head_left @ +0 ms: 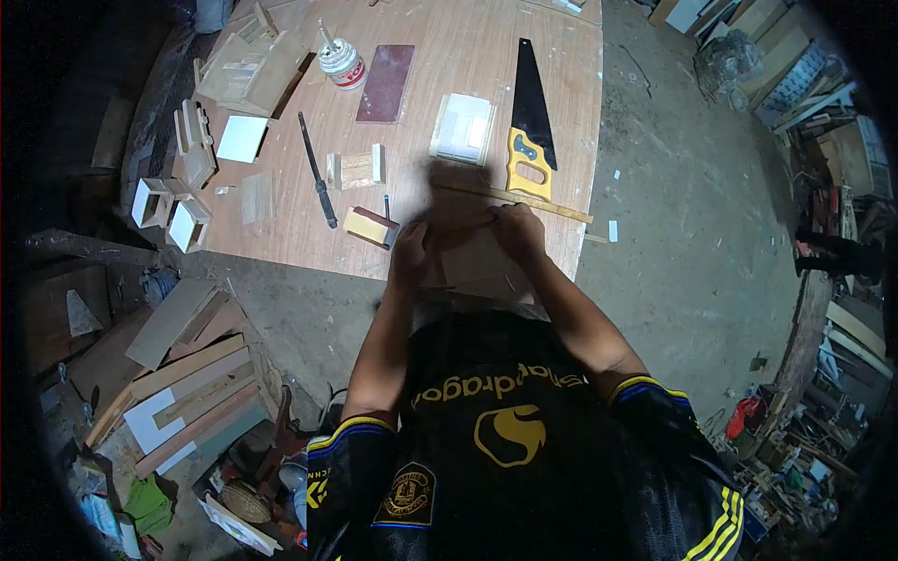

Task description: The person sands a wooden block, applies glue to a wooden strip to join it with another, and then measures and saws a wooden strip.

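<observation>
My left hand (410, 251) and my right hand (519, 230) are over the table's near edge, both with fingers closed. Between them spans a thin brown piece (460, 225), dim in my shadow; its kind I cannot make out. Just left of my left hand lies a block with a tan face and dark red edge (369, 226), with a pencil (386, 206) by it. A long wooden strip (547, 205) lies just beyond my right hand. Past that strip rests a handsaw (531, 164) with a yellow handle.
On the table (309, 248) are a white jar (342, 65) holding a brush, a dark red board (385, 84), a stack of pale panels (463, 128), a file (318, 173), and small wooden assemblies (355, 168). Wood offcuts (192, 402) pile up on the floor at left.
</observation>
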`<state>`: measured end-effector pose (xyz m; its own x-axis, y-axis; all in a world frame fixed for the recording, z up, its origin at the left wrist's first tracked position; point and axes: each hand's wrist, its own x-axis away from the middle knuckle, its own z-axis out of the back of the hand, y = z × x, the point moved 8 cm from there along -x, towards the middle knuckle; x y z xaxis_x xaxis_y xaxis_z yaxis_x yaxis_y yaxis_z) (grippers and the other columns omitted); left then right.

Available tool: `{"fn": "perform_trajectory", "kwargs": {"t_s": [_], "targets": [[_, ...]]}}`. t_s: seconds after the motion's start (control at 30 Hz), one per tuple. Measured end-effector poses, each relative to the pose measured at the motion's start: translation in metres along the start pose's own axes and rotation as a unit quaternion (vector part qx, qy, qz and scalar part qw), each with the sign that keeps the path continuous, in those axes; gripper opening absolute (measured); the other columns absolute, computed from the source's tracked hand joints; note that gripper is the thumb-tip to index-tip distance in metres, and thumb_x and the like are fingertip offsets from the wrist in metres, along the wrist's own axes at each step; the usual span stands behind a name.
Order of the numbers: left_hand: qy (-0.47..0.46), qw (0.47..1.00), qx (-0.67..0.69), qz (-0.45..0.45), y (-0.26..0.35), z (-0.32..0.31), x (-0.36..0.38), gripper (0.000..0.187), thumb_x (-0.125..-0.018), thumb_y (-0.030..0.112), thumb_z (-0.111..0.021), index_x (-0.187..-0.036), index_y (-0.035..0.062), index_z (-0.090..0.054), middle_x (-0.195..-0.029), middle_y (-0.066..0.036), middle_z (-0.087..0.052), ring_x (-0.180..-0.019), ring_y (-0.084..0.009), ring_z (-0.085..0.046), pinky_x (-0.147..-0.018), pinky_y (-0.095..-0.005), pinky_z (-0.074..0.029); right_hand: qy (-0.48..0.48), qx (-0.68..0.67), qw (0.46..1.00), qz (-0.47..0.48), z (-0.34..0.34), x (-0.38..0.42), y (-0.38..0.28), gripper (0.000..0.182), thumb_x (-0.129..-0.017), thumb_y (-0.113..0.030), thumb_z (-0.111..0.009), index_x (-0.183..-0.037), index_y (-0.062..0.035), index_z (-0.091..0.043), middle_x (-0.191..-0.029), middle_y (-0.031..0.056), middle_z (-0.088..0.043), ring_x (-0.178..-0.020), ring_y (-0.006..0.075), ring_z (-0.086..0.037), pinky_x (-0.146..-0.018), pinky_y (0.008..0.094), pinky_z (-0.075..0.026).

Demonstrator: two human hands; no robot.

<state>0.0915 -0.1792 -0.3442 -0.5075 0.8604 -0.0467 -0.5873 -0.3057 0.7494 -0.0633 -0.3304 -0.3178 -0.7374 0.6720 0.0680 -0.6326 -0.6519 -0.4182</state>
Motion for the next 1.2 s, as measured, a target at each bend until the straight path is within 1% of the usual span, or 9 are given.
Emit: {"fn": "perform_trajectory", "kwargs": {"t_s": [0.27,0.47,0.7,0.77,0.9,1.0,1.1,1.17,1.2], "targets": [[-0.025,1.0,0.009,0.013,-0.005,-0.001,-0.003,0.032,-0.086,0.016,-0.059,-0.11,-0.0049,-0.062,-0.105,-0.026,-0.063,-0.102,-0.0423,-0.06,-0.087,-0.0441,-0.049,-0.058,-0.03,0.998,-0.008,-0.004,-0.002,0.005,0.019,-0.085,-0.021,-0.059,-0.1,-0.0149,-0.068,-0.095,0.0093,-0.069,-0.088,0.0316,-0.065,-0.076,0.044,-0.053],[-0.07,0.997,0.01,0.026,-0.003,0.0,-0.002,0.029,-0.086,0.016,-0.059,-0.106,-0.004,-0.063,-0.105,-0.025,-0.062,-0.101,-0.0424,-0.057,-0.088,-0.0448,-0.047,-0.015,-0.05,0.999,0.0,-0.006,0.001,0.01,0.024,-0.082,-0.022,-0.064,-0.105,-0.0178,-0.068,-0.108,0.0074,-0.068,-0.096,0.0297,-0.065,-0.082,0.0415,-0.052],[-0.044,0.999,-0.005,0.003,0.003,0.001,-0.005,0.028,-0.085,0.016,-0.059,-0.104,-0.0037,-0.063,-0.103,-0.024,-0.062,-0.101,-0.0417,-0.057,-0.088,-0.045,-0.047,0.02,-0.062,0.997,0.034,-0.008,0.0,0.012,0.024,-0.082,-0.022,-0.064,-0.106,-0.0192,-0.069,-0.109,0.0084,-0.068,-0.098,0.0308,-0.065,-0.082,0.0431,-0.053],[-0.057,0.998,0.001,0.009,0.004,0.001,-0.005,0.028,-0.085,0.016,-0.059,-0.105,-0.0036,-0.063,-0.103,-0.024,-0.062,-0.101,-0.0414,-0.057,-0.088,-0.0448,-0.047,-0.055,-0.025,0.998,-0.012,-0.015,-0.001,0.017,0.024,-0.083,-0.022,-0.064,-0.106,-0.0192,-0.069,-0.109,0.0089,-0.068,-0.099,0.0308,-0.065,-0.082,0.0428,-0.053],[-0.06,0.998,-0.023,-0.002,0.002,0.0,-0.006,0.027,-0.085,0.015,-0.059,-0.104,-0.0033,-0.063,-0.103,-0.023,-0.063,-0.099,-0.041,-0.058,-0.087,-0.0446,-0.047,-0.049,-0.028,0.998,-0.002,-0.013,-0.002,0.015,0.023,-0.084,-0.022,-0.064,-0.106,-0.0188,-0.069,-0.109,0.009,-0.068,-0.1,0.0309,-0.065,-0.082,0.0427,-0.053],[-0.082,0.996,-0.04,-0.013,0.003,0.001,-0.008,0.028,-0.085,0.014,-0.058,-0.106,-0.0026,-0.063,-0.105,-0.024,-0.062,-0.101,-0.041,-0.058,-0.087,-0.0443,-0.048,-0.021,-0.054,0.998,0.014,-0.015,-0.001,0.014,0.022,-0.084,-0.023,-0.063,-0.105,-0.0181,-0.07,-0.11,0.0087,-0.068,-0.1,0.0309,-0.064,-0.084,0.0427,-0.053],[-0.084,0.995,-0.036,-0.033,-0.006,-0.007,-0.006,0.026,-0.085,0.013,-0.057,-0.105,-0.0022,-0.064,-0.103,-0.023,-0.062,-0.099,-0.0403,-0.059,-0.086,-0.0446,-0.048,0.074,-0.061,0.994,0.057,0.005,0.001,0.004,0.019,-0.084,-0.026,-0.063,-0.093,-0.0116,-0.07,-0.098,0.0089,-0.07,-0.092,0.0306,-0.066,-0.081,0.0433,-0.053],[-0.059,0.996,-0.024,-0.055,-0.003,-0.005,-0.007,0.024,-0.084,0.013,-0.056,-0.101,-0.0021,-0.064,-0.098,-0.021,-0.063,-0.096,-0.0396,-0.059,-0.085,-0.0453,-0.048,-0.041,-0.05,0.998,0.011,-0.013,-0.001,0.014,0.024,-0.082,-0.02,-0.064,-0.105,-0.0165,-0.069,-0.112,0.0088,-0.068,-0.102,0.0308,-0.064,-0.086,0.0423,-0.052],[-0.079,0.995,-0.034,-0.048,-0.005,-0.007,-0.007,0.024,-0.084,0.012,-0.055,-0.101,-0.0022,-0.064,-0.098,-0.021,-0.063,-0.095,-0.0396,-0.059,-0.084,-0.0453,-0.048,-0.041,-0.05,0.998,0.01,-0.013,-0.001,0.015,0.024,-0.082,-0.02,-0.064,-0.105,-0.0165,-0.069,-0.112,0.0088,-0.068,-0.102,0.0308,-0.064,-0.086,0.0423,-0.052]]}}
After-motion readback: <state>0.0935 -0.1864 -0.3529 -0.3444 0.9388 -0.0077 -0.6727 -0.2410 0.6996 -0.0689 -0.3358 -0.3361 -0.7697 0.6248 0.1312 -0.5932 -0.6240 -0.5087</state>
